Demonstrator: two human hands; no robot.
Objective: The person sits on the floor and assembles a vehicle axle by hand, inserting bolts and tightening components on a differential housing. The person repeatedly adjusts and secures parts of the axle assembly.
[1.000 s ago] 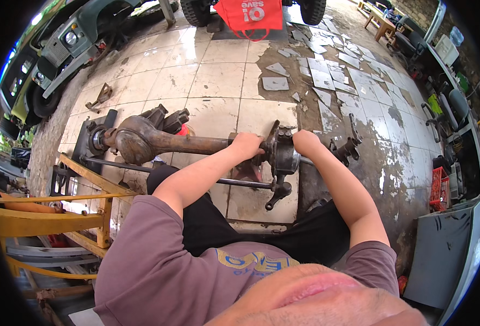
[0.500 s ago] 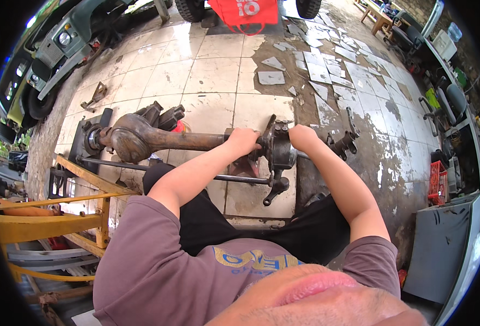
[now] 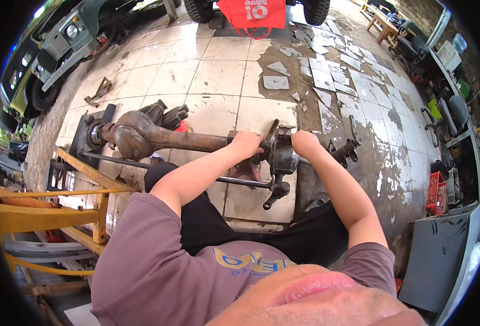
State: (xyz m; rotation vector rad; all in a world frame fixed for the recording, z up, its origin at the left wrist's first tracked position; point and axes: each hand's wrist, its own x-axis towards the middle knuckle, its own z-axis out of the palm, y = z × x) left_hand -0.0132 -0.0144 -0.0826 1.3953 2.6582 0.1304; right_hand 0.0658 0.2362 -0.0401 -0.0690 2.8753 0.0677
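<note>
A heavy rusty axle housing (image 3: 188, 142) with a round differential bulge lies across the floor before me. At its right end sits a dark, greasy steering knuckle (image 3: 283, 157) with bolts on top and a lever arm below. My left hand (image 3: 247, 144) is closed over the tube's end, right beside the knuckle's flange. Against the knuckle's outer side, my right hand (image 3: 306, 144) is closed, its fingertips hidden behind the part. A long steel tie rod (image 3: 218, 178) runs below the housing to the knuckle's lower arm. A shaft with a dark, toothed-looking end (image 3: 342, 151) extends beyond my right hand.
Close on my left stands a yellow frame (image 3: 50, 217). Broken tiles (image 3: 324, 76) litter the far right floor. A red bag (image 3: 253, 15) hangs at the far side, and a green vehicle (image 3: 55, 43) is at far left. A red crate (image 3: 437, 193) and grey cabinet (image 3: 438, 261) line the right.
The view has shifted slightly, so the scene sits a little lower and to the right. Both hands keep their places at the knuckle; no other clear movement shows.
</note>
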